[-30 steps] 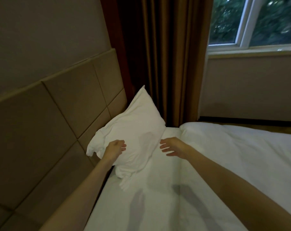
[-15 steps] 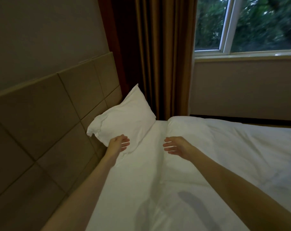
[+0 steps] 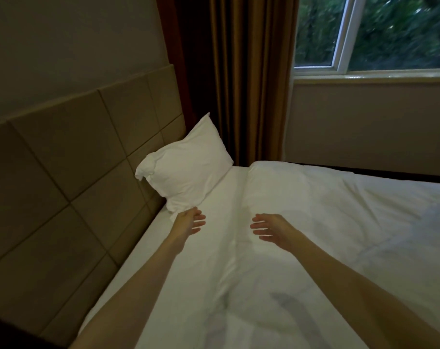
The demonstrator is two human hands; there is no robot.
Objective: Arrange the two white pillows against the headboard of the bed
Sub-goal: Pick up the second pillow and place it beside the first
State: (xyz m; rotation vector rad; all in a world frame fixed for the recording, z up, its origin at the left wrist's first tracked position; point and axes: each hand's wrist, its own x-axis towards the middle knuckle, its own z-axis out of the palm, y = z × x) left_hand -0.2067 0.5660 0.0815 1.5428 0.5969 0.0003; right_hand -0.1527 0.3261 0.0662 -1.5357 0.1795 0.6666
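A single white pillow (image 3: 186, 172) was seen propped at a tilt against the padded headboard (image 3: 88, 157), in the far corner of the bed (image 3: 214, 285) beside the brown curtain (image 3: 249, 79). Its lower corner rested on the white sheet, just beyond the left hand (image 3: 190, 221). That hand was held open with the fingers spread and nothing gripped; its fingertips lay just at the pillow's lower edge, though whether contact was made could not be told. The right hand (image 3: 270, 229) was likewise held open and empty, palm turned inward toward the left, over the folded edge of the white duvet (image 3: 339, 210), apart from the pillow. Only one pillow was visible. Both forearms were stretched forward over the bed, and a window (image 3: 375, 34) was seen at the upper right.
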